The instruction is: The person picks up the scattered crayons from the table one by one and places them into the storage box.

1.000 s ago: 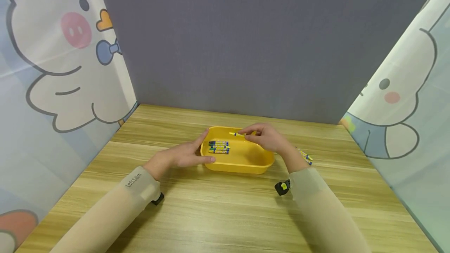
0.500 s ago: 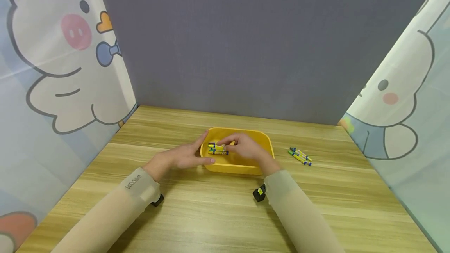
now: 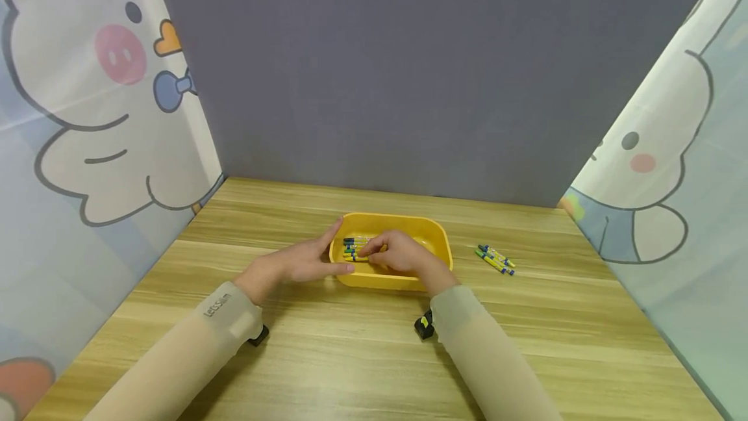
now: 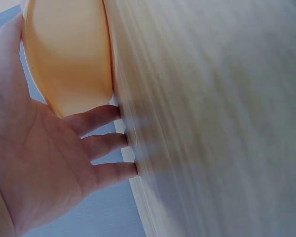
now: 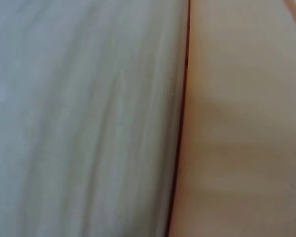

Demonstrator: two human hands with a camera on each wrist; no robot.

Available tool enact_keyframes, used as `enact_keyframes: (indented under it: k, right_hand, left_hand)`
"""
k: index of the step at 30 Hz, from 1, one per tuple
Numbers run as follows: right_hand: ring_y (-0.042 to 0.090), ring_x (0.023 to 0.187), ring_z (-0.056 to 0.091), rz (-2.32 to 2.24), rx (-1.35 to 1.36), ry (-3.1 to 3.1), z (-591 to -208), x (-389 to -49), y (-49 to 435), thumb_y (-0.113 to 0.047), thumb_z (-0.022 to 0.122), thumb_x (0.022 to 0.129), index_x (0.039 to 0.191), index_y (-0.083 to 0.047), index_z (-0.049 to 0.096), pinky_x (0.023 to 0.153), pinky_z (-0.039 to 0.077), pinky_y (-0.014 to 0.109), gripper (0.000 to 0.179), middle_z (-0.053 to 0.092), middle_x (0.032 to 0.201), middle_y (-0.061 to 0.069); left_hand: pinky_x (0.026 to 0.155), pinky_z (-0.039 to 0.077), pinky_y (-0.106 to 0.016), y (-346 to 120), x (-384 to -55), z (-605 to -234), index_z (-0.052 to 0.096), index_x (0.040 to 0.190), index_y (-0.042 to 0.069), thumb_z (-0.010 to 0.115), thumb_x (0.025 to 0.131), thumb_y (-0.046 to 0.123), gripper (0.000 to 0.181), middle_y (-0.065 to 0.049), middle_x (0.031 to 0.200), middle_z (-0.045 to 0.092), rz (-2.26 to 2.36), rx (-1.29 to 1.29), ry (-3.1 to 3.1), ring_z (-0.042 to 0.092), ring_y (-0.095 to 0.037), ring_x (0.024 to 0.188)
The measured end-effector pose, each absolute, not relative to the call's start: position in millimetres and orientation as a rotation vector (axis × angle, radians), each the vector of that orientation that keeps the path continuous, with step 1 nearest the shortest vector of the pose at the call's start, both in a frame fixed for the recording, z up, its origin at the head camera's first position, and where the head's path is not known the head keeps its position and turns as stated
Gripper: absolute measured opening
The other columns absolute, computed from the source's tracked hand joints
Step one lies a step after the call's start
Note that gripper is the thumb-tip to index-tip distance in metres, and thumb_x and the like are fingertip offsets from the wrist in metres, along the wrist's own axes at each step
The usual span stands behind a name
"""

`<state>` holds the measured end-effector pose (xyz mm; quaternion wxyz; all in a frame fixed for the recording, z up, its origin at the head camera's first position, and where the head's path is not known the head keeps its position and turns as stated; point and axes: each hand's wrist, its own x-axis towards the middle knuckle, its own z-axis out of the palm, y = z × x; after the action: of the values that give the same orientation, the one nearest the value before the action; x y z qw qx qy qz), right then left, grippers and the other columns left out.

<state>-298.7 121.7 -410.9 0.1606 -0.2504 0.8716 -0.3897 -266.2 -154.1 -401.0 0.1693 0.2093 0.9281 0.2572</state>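
Note:
A yellow plastic tray (image 3: pixel 382 282) stands on the table. Several crayons (image 3: pixel 354 240) in yellow-and-blue wrappers lie side by side at its left end. My left hand (image 3: pixel 300 262) spans that end, thumb at the near rim and index finger at the far corner. In the left wrist view its other fingers stretch down to the tabletop beside the tray wall (image 4: pixel 71 54). Reaching into the tray, my right hand (image 3: pixel 403 253) pinches a crayon (image 3: pixel 352 258) at the near side of the row, its right end hidden by the fingertips. The right wrist view shows only tray wall (image 5: pixel 246 123) and table.
Several loose crayons (image 3: pixel 494 262) lie on the wooden table (image 3: pixel 350 356) to the right of the tray. A dark grey panel (image 3: pixel 374 83) rises behind the table, with cartoon-printed cloth (image 3: pixel 105 167) at either side.
My right hand has carried a crayon from the tray's far right side leftward and down to the row, then slightly nearer. The left hand keeps its place on the tray.

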Motion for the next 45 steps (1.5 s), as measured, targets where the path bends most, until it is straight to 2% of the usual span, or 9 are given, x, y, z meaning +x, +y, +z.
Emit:
enact_keyframes:
  k: [1,4,8,15,22,27,34,40,45]
  right_hand:
    - [0.013,0.062,0.049,-1.113,-0.706,2.484,-411.6,-298.7,121.3,-0.01,0.07,0.106,0.122,-0.017,0.086,0.067,0.048,0.028,0.024,0.082,0.109,0.004]
    - [0.014,0.066,0.051,-1.095,-0.695,2.505,-413.8,-299.7,119.4,-0.009,0.071,0.106,0.12,-0.018,0.087,0.068,0.048,0.026,0.023,0.083,0.112,0.002]
    - [0.015,0.078,0.056,-1.057,-0.7,2.553,-414.7,-301.1,115.7,-0.009,0.074,0.104,0.117,-0.02,0.088,0.075,0.049,0.027,0.021,0.083,0.119,0.0]
    - [0.01,0.097,0.066,-0.995,-0.747,2.606,-414.3,-301.2,113.6,-0.008,0.077,0.102,0.116,-0.017,0.088,0.09,0.056,0.028,0.02,0.084,0.12,0.0]
    - [0.01,0.096,0.064,-0.966,-0.743,2.622,-412.0,-298.5,112.0,-0.009,0.076,0.102,0.116,-0.018,0.088,0.093,0.055,0.03,0.02,0.084,0.12,-0.001]
    - [0.012,0.091,0.062,-0.996,-0.694,2.61,-410.6,-296.2,111.8,-0.01,0.077,0.103,0.115,-0.019,0.088,0.086,0.053,0.028,0.019,0.083,0.118,-0.002]
    - [0.012,0.068,0.052,-1.09,-0.682,2.575,-406.1,-293.6,114.0,-0.012,0.076,0.103,0.12,-0.016,0.086,0.064,0.046,0.024,0.021,0.075,0.091,0.001]
    - [0.016,0.077,0.051,-1.119,-0.738,2.659,-392.7,-293.1,129.7,-0.021,0.073,0.106,0.13,-0.015,0.082,0.069,0.045,0.029,0.026,0.074,0.108,0.001]
    - [0.016,0.073,0.051,-1.206,-0.729,2.701,-370.0,-291.9,166.6,-0.023,0.072,0.108,0.134,-0.008,0.079,0.066,0.045,0.029,0.031,0.075,0.117,0.011]
  left_hand:
    - [0.126,0.04,-0.064,-154.2,-266.3,-401.2,-0.015,0.175,0.039,0.058,0.093,0.088,0.12,-0.027,0.174,0.038,0.731,0.594,2.638,0.049,-0.047,0.154]
    - [0.125,0.04,-0.065,-154.6,-266.6,-401.6,-0.015,0.175,0.039,0.059,0.093,0.088,0.121,-0.027,0.174,0.038,0.739,0.59,2.636,0.05,-0.047,0.153]
    - [0.126,0.04,-0.065,-155.0,-266.8,-401.5,-0.014,0.175,0.039,0.059,0.093,0.089,0.121,-0.028,0.174,0.038,0.747,0.583,2.634,0.049,-0.048,0.153]
    - [0.126,0.039,-0.066,-154.6,-266.9,-401.5,-0.015,0.176,0.038,0.057,0.093,0.09,0.121,-0.028,0.175,0.036,0.735,0.585,2.634,0.048,-0.049,0.154]
    - [0.126,0.04,-0.064,-156.2,-268.0,-405.1,-0.015,0.176,0.038,0.058,0.094,0.088,0.12,-0.029,0.172,0.04,0.751,0.614,2.632,0.051,-0.046,0.153]
    - [0.127,0.039,-0.064,-156.7,-266.8,-404.4,-0.015,0.175,0.041,0.058,0.093,0.089,0.12,-0.028,0.173,0.039,0.752,0.607,2.631,0.049,-0.047,0.154]
    - [0.125,0.041,-0.065,-156.0,-267.2,-404.1,-0.015,0.175,0.04,0.058,0.093,0.089,0.12,-0.027,0.173,0.039,0.745,0.608,2.635,0.051,-0.047,0.152]
    - [0.125,0.041,-0.065,-154.9,-265.6,-402.7,-0.014,0.176,0.038,0.059,0.093,0.088,0.121,-0.026,0.173,0.039,0.746,0.614,2.633,0.051,-0.046,0.152]
    - [0.127,0.038,-0.065,-155.8,-265.5,-402.1,-0.015,0.176,0.038,0.059,0.093,0.088,0.122,-0.027,0.175,0.036,0.747,0.607,2.631,0.049,-0.047,0.154]
